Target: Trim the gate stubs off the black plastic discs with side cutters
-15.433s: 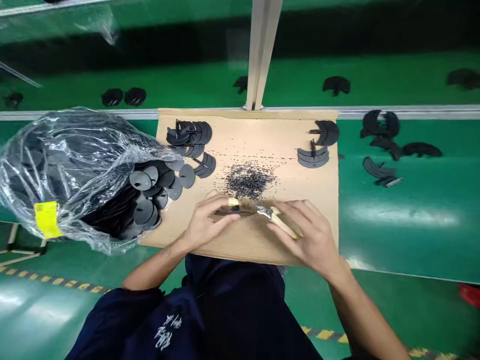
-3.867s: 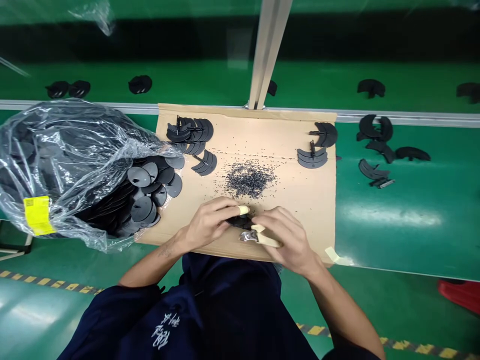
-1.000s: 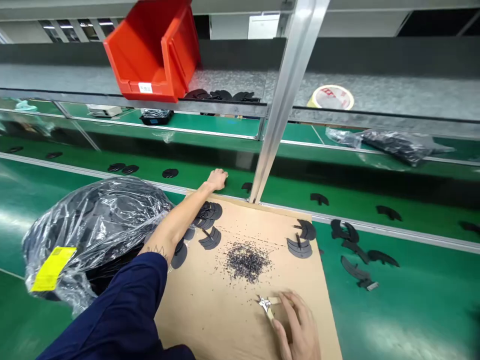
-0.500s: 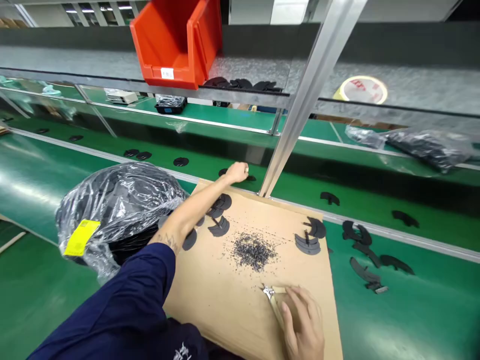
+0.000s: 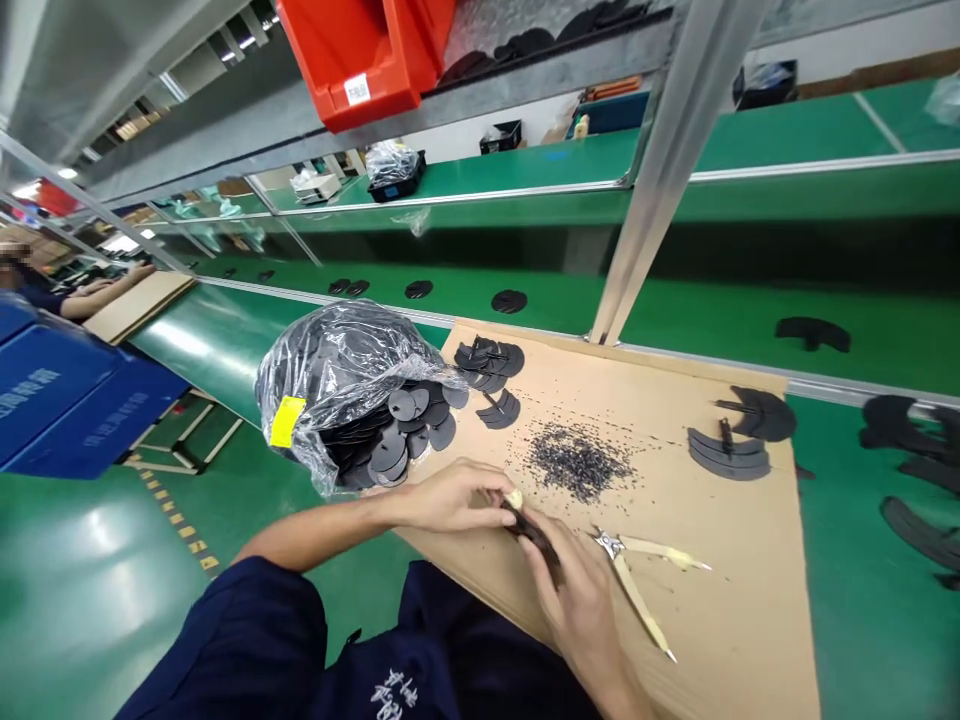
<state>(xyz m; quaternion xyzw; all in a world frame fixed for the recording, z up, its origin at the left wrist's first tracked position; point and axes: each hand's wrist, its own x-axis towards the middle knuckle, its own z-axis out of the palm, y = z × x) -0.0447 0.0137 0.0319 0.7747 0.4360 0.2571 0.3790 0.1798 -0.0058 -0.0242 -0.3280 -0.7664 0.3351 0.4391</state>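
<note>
Both of my hands meet over the near part of the cardboard sheet, around a dark curved plastic part. My left hand pinches its far end, and a pale yellow cover shows on one fingertip. My right hand is closed around the near end, so much of the part is hidden. Just right of the hands, nippers with pale handles lie spread on the cardboard. Beyond them is a pile of small black bits. Black curved parts lie at the sheet's right edge, others at its far left.
A clear plastic bag spills black discs left of the cardboard. A metal post rises behind it, with a red bin on the shelf above. Black parts lie along the green belt. A person works at far left.
My left hand has come back from the belt to in front of me. My right hand has let go of the nippers, and both hands now hold a dark part. The view has swung left.
</note>
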